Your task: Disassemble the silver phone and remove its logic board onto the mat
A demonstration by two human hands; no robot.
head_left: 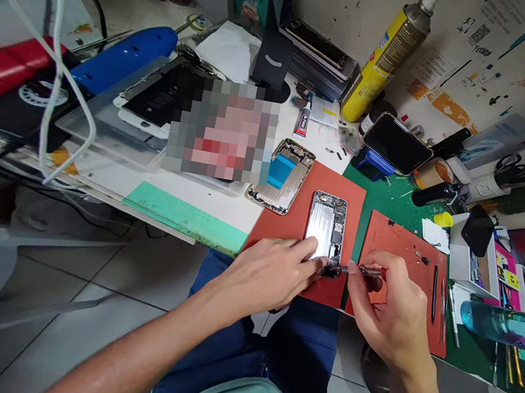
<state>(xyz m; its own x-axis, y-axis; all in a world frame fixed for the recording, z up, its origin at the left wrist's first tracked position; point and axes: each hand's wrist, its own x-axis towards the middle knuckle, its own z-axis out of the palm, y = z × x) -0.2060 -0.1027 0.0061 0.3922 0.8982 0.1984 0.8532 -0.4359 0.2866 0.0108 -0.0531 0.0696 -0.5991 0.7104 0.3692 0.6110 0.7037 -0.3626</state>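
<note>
An opened phone housing (326, 225) lies on a red mat (296, 219) at the bench's front edge. My left hand (269, 272) pinches its lower left corner and steadies it. My right hand (388, 307) grips a small screwdriver (365, 271) whose tip points left into the bottom end of the housing. A second empty phone shell (282, 176) with a blue part inside rests just to the upper left of the mat. A second red mat (404, 255) with tiny screws lies under my right hand.
A yellow spray can (386, 56), a glue tube (302, 122), a black phone on a blue stand (396, 144), stacked phones (318, 54), tweezers (433, 291) and a blue bottle (508, 326) crowd the green bench. A screen assembly (152, 99) lies left. White cables (59, 52) hang at left.
</note>
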